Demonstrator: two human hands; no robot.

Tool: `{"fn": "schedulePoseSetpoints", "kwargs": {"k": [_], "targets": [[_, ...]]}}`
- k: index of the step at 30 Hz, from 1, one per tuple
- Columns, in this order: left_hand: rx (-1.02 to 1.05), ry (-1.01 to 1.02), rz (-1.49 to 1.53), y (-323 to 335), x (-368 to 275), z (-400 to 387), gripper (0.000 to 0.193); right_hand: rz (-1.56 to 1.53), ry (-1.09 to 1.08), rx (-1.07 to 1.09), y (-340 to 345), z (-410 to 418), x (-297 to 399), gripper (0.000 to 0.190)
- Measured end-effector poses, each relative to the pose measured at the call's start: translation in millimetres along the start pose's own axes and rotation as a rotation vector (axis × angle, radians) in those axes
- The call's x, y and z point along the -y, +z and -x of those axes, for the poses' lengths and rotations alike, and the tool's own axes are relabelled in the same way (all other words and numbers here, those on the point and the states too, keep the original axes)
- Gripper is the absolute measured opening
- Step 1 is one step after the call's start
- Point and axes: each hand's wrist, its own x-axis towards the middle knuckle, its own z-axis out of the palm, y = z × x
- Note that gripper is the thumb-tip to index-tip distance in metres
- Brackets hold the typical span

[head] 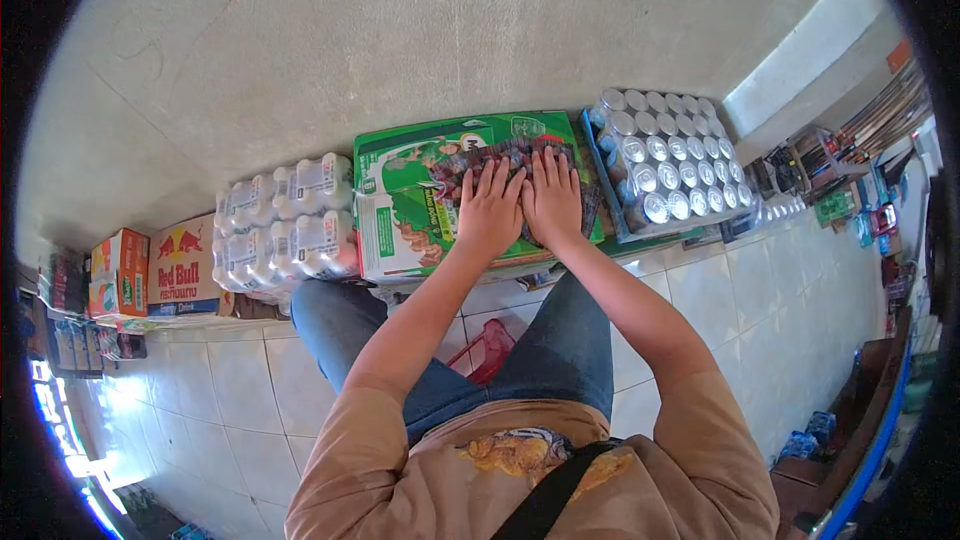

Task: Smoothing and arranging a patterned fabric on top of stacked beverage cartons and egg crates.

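Before me lies a green printed carton (384, 199), its broad face up. On top of it is a dark cloth (452, 167) with a red and grey pattern, spread toward the carton's right half. My left hand (491, 206) rests palm down on the cloth, fingers extended. Right beside it, my right hand (553, 199) also presses flat on the cloth, its fingers slightly apart. The two hands nearly touch at the thumbs, and neither grips anything. Part of the cloth is hidden beneath them.
Shrink-wrapped white bottles or cans (285, 221) stand left of the carton. A tray of silver-topped cans (679, 161) stands to its right. Farther left are a Red Bull box (184, 262) and an orange box (120, 270). Behind rises a plastered wall (412, 30); a red plastic stool (491, 351) is below me.
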Motion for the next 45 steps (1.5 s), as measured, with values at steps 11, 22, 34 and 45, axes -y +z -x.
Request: {"fn": "schedulePoseSetpoints", "kwargs": {"k": [11,22,34,45], "targets": [[-0.057,-0.048,-0.068,10.9,10.0,-23.0,0.048,-0.015,0.000,-0.023,7.2,-33.0,-0.9,0.058],[-0.097,-0.099,-0.091,29.3,26.6,-59.4,0.047,0.022,0.021,-0.043,28.3,-78.6,-10.4,0.060],[-0.102,-0.105,-0.086,32.3,30.6,-65.5,0.046,0.035,0.028,-0.053,30.2,-83.5,-10.0,0.060],[-0.041,-0.146,-0.064,28.9,27.7,-69.1,0.047,0.027,0.064,-0.062,30.0,-86.3,-10.8,0.058]]}}
